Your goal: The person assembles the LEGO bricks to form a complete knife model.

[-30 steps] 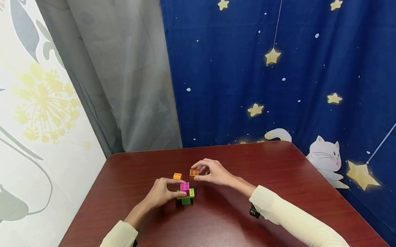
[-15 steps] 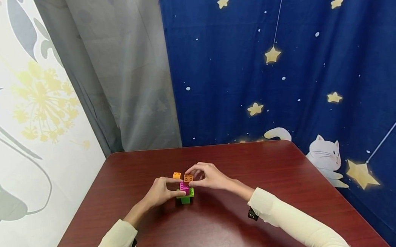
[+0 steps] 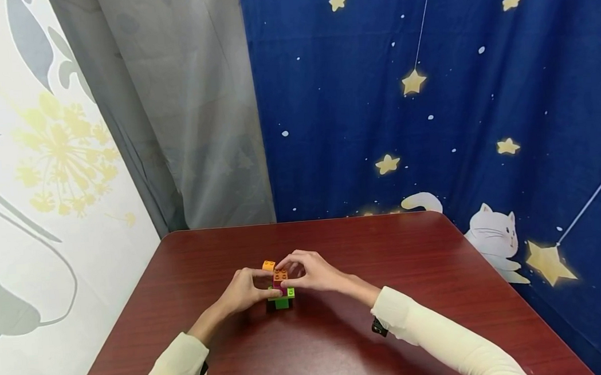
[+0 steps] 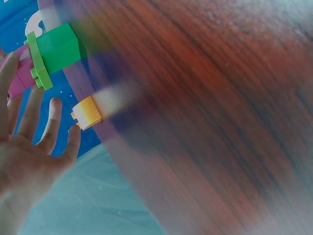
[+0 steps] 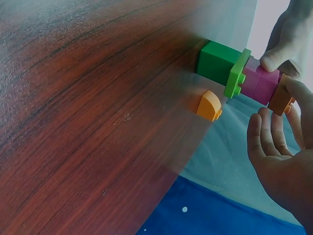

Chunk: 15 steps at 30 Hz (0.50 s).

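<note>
A toy-brick stack stands upright on the table. Its base is a dark green brick (image 5: 217,61), topped by a lime green plate (image 5: 234,76), then magenta bricks (image 5: 258,83). My left hand (image 3: 242,293) pinches the magenta section between thumb and fingers from the left. At the very top sits an orange brick (image 3: 280,276), gripped by my right hand (image 3: 313,271) with thumb and forefinger. In the right wrist view the orange brick meets the magenta one; whether it is fully pressed on I cannot tell. The other fingers of my right hand curve loosely beneath it.
A small yellow-orange brick with a curved side (image 5: 209,105) stands alone on the table, just behind the stack. The reddish-brown wooden table (image 3: 351,333) ends at a far edge before grey and blue star-patterned curtains (image 3: 358,121).
My right hand has carried the orange brick leftward and toward me, from beside the stack onto the top of the magenta brick. My left hand has kept its hold in place.
</note>
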Available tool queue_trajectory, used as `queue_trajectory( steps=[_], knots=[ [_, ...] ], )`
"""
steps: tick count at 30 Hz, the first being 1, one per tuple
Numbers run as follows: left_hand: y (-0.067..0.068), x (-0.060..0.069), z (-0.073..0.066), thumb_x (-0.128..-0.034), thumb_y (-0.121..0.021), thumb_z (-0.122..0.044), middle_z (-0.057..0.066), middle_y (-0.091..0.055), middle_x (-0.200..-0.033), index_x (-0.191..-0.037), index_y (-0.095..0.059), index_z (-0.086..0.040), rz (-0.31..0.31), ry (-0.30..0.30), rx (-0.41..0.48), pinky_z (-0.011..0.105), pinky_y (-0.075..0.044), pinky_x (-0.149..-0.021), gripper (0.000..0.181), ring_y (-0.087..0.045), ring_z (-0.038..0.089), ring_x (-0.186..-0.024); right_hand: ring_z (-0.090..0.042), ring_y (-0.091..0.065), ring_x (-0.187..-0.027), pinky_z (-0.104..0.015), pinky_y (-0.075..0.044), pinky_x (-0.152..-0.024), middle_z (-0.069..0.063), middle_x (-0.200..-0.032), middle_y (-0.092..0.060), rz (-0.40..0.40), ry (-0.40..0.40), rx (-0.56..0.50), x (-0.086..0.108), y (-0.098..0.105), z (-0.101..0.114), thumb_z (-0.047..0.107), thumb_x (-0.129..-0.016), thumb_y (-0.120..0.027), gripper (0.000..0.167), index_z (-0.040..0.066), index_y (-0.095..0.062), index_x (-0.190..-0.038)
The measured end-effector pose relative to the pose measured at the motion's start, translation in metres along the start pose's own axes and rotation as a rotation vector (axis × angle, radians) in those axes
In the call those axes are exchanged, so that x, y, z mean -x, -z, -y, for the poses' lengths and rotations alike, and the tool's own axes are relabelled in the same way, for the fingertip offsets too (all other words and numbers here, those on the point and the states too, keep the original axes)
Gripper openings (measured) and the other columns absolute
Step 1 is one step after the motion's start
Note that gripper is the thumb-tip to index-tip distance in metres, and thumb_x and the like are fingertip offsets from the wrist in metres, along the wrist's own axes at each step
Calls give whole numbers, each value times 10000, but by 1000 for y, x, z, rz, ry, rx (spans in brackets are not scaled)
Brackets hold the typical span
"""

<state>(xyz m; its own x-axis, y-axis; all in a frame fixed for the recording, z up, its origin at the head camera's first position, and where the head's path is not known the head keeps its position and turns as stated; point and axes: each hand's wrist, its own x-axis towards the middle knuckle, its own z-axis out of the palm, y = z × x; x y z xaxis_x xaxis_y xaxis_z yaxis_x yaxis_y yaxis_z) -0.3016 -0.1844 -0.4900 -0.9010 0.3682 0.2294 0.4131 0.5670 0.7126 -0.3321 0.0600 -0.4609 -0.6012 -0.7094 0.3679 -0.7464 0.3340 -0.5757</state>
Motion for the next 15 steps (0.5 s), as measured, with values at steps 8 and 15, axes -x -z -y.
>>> queue_trajectory(
  steps=[8,15],
  knots=[
    [0,-1,0,-811,-896,-415,-21,-777,-1056,-1144,-800,-173,-3,-10,-29,370,-595,-847,423,-721,117,-965,-95,-707,-898,-219,-571,-776,0,-1090,-715,-13,-11,-2,-1,-4,-1,166,-895,-844,321,140,-736,-1196],
    [2,0,0,-802,-898,-436,-46,-773,-1061,-1153,-800,-185,-4,1,-63,358,-587,-863,444,-696,83,-970,-87,-708,-885,-218,-572,-764,26,-1067,-726,-7,-12,-8,-5,-7,-3,169,-881,-859,319,140,-750,-1179]
  ],
)
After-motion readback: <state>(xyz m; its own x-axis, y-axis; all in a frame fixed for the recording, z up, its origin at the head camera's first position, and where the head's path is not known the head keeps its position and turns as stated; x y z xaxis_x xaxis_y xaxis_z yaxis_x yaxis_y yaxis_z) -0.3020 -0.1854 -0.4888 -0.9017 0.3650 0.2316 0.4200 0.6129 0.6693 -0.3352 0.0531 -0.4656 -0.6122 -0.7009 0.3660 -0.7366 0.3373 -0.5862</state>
